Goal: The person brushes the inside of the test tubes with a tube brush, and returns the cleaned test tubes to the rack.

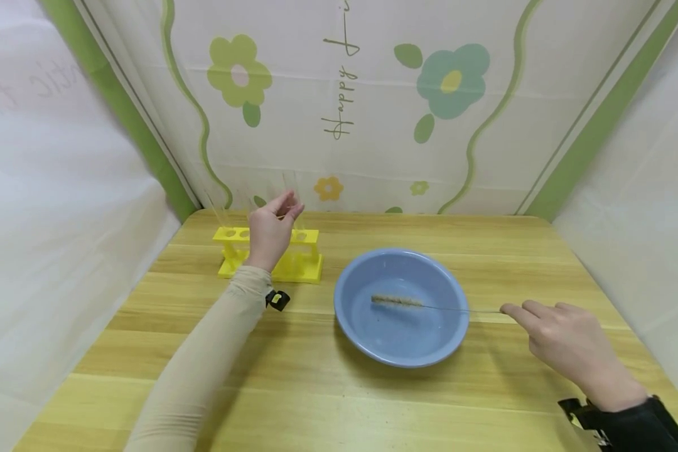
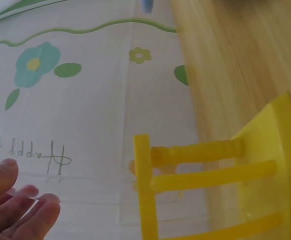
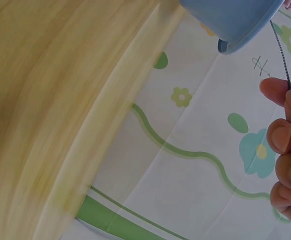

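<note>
At the back left, a yellow test tube rack [image 1: 296,270] stands on the table. My left hand [image 1: 270,231] is over it, its thumb and fingertips pinching a clear glass test tube [image 1: 290,182] near the rack's right end. In the left wrist view the thumb and fingers [image 2: 35,220] show beside the rack's top bar, the glass barely visible. My right hand [image 1: 570,342] grips the thin wire handle of a test tube brush [image 1: 397,301]. The brush's bristled head is over the inside of a blue basin [image 1: 347,333], and the twisted wire crosses the basin's right rim.
More clear test tubes [image 1: 215,210] stand in the rack's left part. The wooden table [image 1: 294,389] ends at a white flowered curtain [image 1: 373,157] at the back. White fabric also hangs on the left and right sides.
</note>
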A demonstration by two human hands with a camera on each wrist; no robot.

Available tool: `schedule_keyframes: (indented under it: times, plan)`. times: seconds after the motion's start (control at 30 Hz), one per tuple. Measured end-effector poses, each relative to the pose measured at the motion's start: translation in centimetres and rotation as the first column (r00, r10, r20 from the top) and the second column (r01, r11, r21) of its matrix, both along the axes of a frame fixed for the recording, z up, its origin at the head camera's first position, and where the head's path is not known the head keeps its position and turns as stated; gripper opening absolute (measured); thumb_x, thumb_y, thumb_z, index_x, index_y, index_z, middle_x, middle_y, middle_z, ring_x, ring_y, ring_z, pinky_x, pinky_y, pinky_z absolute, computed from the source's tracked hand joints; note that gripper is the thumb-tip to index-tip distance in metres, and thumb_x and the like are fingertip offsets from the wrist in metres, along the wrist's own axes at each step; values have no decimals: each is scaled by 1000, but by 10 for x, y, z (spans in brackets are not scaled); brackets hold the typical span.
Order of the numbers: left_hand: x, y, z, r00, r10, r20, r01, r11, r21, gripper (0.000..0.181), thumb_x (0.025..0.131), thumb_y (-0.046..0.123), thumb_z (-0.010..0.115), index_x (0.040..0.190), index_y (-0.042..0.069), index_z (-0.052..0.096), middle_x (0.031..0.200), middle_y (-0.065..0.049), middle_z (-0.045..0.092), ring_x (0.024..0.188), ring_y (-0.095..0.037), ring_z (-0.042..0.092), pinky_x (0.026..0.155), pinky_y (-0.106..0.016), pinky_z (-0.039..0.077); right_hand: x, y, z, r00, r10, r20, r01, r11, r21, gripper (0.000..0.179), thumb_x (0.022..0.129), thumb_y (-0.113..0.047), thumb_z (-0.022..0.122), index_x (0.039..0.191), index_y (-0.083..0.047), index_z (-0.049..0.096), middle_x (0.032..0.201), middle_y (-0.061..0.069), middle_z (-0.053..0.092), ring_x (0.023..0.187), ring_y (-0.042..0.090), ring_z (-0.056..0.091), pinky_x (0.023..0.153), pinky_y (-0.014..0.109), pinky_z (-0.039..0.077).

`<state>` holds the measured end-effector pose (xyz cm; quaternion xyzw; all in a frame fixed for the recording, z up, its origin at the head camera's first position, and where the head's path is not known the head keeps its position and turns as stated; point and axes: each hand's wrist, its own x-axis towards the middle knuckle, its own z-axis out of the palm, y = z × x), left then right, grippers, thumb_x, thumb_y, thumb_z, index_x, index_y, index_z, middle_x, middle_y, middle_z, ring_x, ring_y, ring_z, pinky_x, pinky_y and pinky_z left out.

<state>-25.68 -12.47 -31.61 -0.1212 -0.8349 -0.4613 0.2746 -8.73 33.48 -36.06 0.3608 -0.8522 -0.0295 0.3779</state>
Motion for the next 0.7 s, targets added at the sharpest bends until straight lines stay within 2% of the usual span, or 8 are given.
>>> schedule_keyframes:
  times: [0.27,0.53,0.7]
  plan:
    - [0,1,-9,999,21,38,-19,998,-59,43,94,21,69,130,-2,62,111,-14,71,94,-24,69,82,-34,57,-2,-3,1,1000,1,-2,-1,1000,4,57,86,-3,17,96,-5,74,58,-6,45,49,2,12,40,17,13]
    - [1,3,-17,992,23,122,-14,997,-72,43,96,20,67,134,-1,59,114,-15,70,95,-24,69,80,-33,57,-4,-6,5,1000,-12,12,12,1000,22,56,87,-1,18,95,-4,73,58,-5,46,48,3,13,40,18,14]
    - [1,6,-22,993,27,116,-15,994,-104,43,97,18,65,134,-3,58,114,-17,70,97,-26,70,82,-36,57,-6,-7,5,1000,-12,15,12,999,33,55,87,-2,18,96,-5,73,60,-4,48,48,3,14,39,19,16]
